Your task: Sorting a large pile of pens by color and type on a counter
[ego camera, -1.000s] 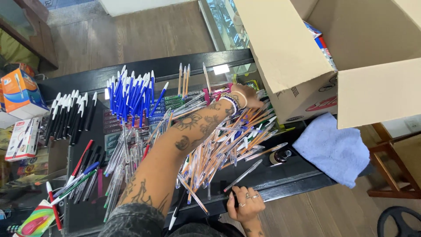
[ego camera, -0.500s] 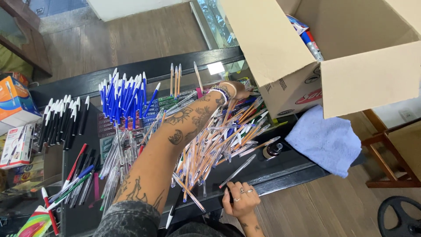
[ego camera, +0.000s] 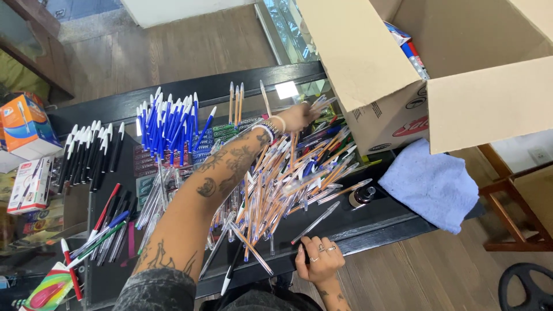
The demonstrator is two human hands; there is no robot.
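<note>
My tattooed left arm reaches across a black counter (ego camera: pixel 368 222). At its end, my left hand (ego camera: pixel 296 117) is closed on a few clear pens at the far edge of a big loose pile of orange and clear pens (ego camera: pixel 288 178), close to the cardboard box (ego camera: pixel 374 86). My right hand (ego camera: pixel 318 262), wearing rings, rests on the counter's near edge and holds nothing. A single clear pen (ego camera: pixel 315 222) lies just beyond its fingers.
Blue-capped pens (ego camera: pixel 167 129) and black-capped pens (ego camera: pixel 89 152) lie in rows at the left, with red, blue and green pens (ego camera: pixel 106 230) nearer me. A blue cloth (ego camera: pixel 432 184) and a small dark bottle (ego camera: pixel 362 197) sit at the right. Pen cartons (ego camera: pixel 26 129) stand at the far left.
My left hand has moved from the middle of the pile to its far edge by the box and now pinches a few pens. My right hand has stayed on the counter's edge.
</note>
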